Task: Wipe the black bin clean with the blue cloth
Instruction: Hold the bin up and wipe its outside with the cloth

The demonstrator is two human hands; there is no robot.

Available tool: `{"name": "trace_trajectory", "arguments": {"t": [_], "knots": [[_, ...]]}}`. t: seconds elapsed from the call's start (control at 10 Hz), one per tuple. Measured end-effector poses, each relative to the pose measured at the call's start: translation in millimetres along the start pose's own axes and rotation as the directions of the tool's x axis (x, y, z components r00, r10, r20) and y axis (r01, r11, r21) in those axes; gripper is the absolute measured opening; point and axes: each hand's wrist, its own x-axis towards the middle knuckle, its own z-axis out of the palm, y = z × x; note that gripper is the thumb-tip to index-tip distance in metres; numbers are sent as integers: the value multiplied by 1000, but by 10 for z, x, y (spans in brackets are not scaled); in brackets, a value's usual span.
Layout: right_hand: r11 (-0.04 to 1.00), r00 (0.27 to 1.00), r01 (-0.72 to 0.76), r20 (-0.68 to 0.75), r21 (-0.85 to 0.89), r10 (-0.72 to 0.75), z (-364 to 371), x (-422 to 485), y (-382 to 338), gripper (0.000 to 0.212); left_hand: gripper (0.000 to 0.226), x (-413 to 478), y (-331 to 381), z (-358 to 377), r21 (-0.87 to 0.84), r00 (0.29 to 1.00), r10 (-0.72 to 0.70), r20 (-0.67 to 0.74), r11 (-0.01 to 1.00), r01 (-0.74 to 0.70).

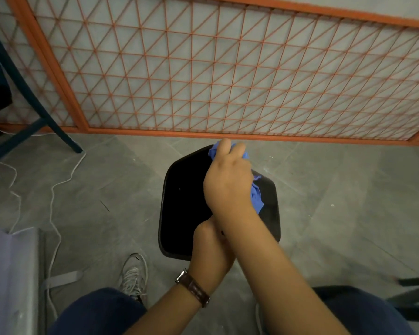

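Your right hand (228, 182) has the blue cloth (257, 197) bunched up in a tight grip, fingers curled round it, pushed against the far rim of the black bin (162, 213) with a loose tail hanging down inside. The bin sits upright on the grey tiled floor (336, 189) between your knees, just in front of the orange mesh fence (228, 68). Your left hand (211, 250) – the one with the brown watch (192, 287) – is at the near rim, but your right forearm crosses over it, so I honestly can't tell if it's gripping or just resting there. A white sneaker (133, 274) and a white cable (52, 201) are off to the left.
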Motion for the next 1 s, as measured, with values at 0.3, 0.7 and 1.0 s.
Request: {"name": "trace_trajectory", "arguments": {"t": [0.3, 0.7, 1.0], "knots": [[970, 1000, -17, -13, 242, 21, -61, -236, 199, 28, 30, 246, -71, -182, -88, 916, -34, 401, 993, 75], [814, 902, 419, -86, 401, -422, -40, -432, 524, 24, 59, 809, -256, -953, 437, 992, 74, -102, 899, -22], [851, 896, 443, -168, 282, -411, -318, -422, 547, 21, 37, 764, -192, -821, 251, 904, 100, -415, 968, 8]]}}
